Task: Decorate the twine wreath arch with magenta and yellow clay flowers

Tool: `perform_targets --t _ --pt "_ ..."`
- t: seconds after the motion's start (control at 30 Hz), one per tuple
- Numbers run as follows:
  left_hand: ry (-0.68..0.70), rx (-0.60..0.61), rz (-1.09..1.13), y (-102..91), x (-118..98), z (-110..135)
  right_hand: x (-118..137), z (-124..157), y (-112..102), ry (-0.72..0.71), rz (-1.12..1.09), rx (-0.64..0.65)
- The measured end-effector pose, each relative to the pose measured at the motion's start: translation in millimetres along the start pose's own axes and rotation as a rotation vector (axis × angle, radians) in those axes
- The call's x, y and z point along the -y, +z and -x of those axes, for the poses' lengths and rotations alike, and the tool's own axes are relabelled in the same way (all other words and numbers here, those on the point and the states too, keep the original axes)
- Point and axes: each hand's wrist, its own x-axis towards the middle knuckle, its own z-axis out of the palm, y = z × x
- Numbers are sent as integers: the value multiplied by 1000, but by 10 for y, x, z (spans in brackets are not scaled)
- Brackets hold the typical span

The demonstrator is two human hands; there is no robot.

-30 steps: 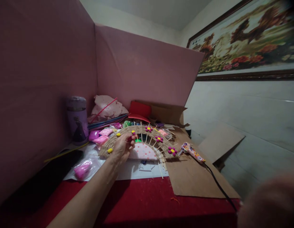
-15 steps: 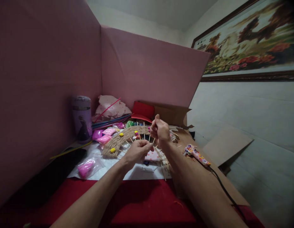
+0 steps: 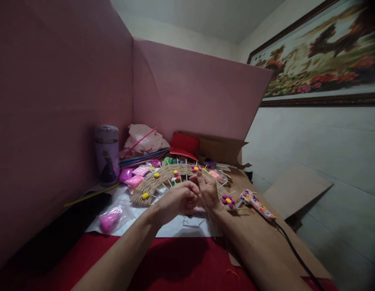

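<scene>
My left hand (image 3: 179, 197) and my right hand (image 3: 208, 190) meet close together in front of a woven twine arch (image 3: 163, 173) with thin sticks poking out of both edges. The fingers of both are curled and closed; whatever lies between them is hidden or too small to name. On the arch sit yellow clay dots (image 3: 145, 196), a purple flower with a yellow centre (image 3: 228, 201) at the right end, and another purple flower (image 3: 196, 169) near the top. One dot (image 3: 175, 173) has a bit of purple beside it.
A patterned glue gun (image 3: 257, 204) with a black cord lies on cardboard at the right. Pink clay packets (image 3: 135, 180) and a bagged pink lump (image 3: 110, 219) lie left. A purple tumbler (image 3: 107, 155) stands behind, near a red cap (image 3: 185, 144) and pink panels (image 3: 193, 89).
My right hand has come down to my left hand, uncovering the flower at the top of the arch. The view has shifted slightly.
</scene>
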Motion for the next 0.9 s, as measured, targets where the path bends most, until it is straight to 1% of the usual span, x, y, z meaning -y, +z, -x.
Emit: perform_targets --t 0.03,0.07,0.17,0.23,0.3,0.37,0.4,0.5,0.57,0.67,0.77,0.83,0.9 --pt "9 -45 37 -7 4 -20 -20 22 -19 -22 26 -44" --pt "10 -103 45 -17 14 -41 -34 47 -36 -50 52 -52" --pt "-25 -325 -16 -62 81 -107 -27 133 -54 -144 116 -19" --pt "-15 -391 -46 -110 134 -145 18 185 -36 -219 137 20" --pt "25 -492 -68 -167 164 -170 69 219 -6 -274 137 73" --pt "57 -575 -25 -219 165 -180 99 237 21 -290 139 116" --pt "68 -597 11 -238 157 -180 103 242 31 -284 142 129" --pt "84 -585 91 -258 124 -172 80 242 46 -239 150 149" --pt "102 -550 72 -248 111 -165 64 237 46 -217 144 171" --pt "114 -465 3 -220 111 -154 59 230 41 -226 102 220" --pt "73 -355 -50 -195 116 -145 49 226 42 -222 23 259" --pt "50 -360 -60 -183 112 -140 24 222 46 -188 -23 247" --pt "44 -425 -38 -181 101 -136 -12 214 50 -168 -39 202"
